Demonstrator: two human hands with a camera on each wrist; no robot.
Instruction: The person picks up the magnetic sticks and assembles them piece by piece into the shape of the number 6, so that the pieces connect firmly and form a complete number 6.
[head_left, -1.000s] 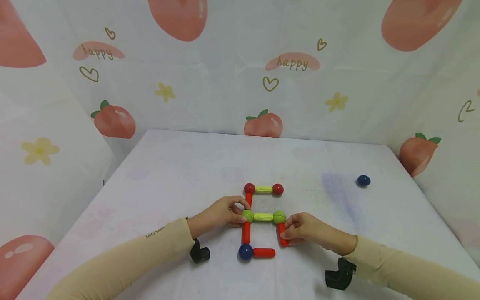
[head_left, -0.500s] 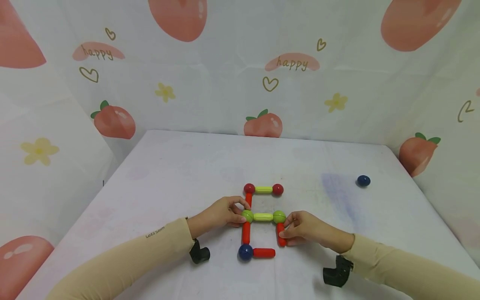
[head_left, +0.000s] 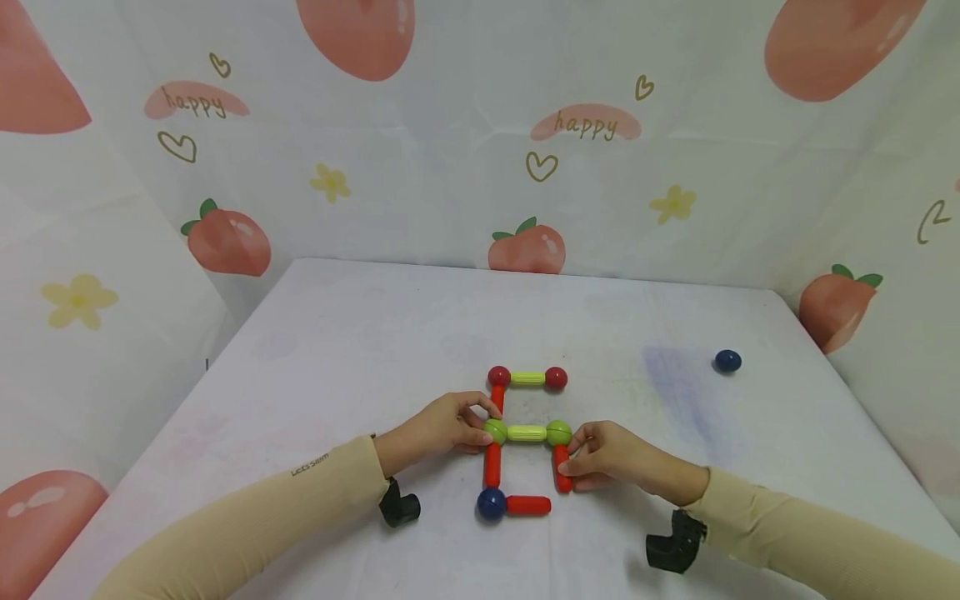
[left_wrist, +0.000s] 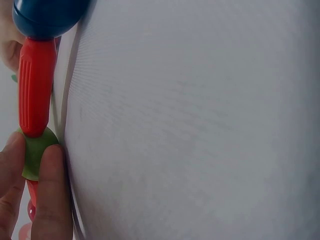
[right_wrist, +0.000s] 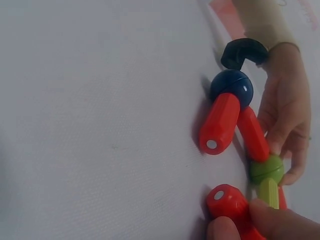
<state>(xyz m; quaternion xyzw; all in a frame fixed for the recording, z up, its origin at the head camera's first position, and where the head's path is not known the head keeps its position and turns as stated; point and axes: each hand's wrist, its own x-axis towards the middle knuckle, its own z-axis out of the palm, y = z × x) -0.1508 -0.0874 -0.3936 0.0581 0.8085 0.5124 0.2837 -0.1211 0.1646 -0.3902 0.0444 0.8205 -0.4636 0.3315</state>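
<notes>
Balls and rods form a flat frame on the white table. At its left middle, my left hand (head_left: 438, 427) pinches a green ball (head_left: 495, 431) between thumb and fingertips; the left wrist view shows fingers on both sides of this green ball (left_wrist: 37, 157). A yellow-green rod (head_left: 527, 434) links it to a second green ball (head_left: 558, 433). Below that one, my right hand (head_left: 626, 460) pinches a red rod (head_left: 562, 471), whose near end points free. A blue ball (head_left: 491, 504) at the lower left carries another red rod (head_left: 528, 506), its pale end tip visible in the right wrist view.
Two red balls (head_left: 556, 378) joined by a yellow-green rod (head_left: 527, 378) make the frame's far side. A loose blue ball (head_left: 727, 361) lies at the back right of the table (head_left: 360, 333). Behind hangs a peach-print cloth (head_left: 450, 167).
Over the first half second, my right hand shifted slightly left with the red rod, which now stands straighter under the green ball. My left hand stays put.
</notes>
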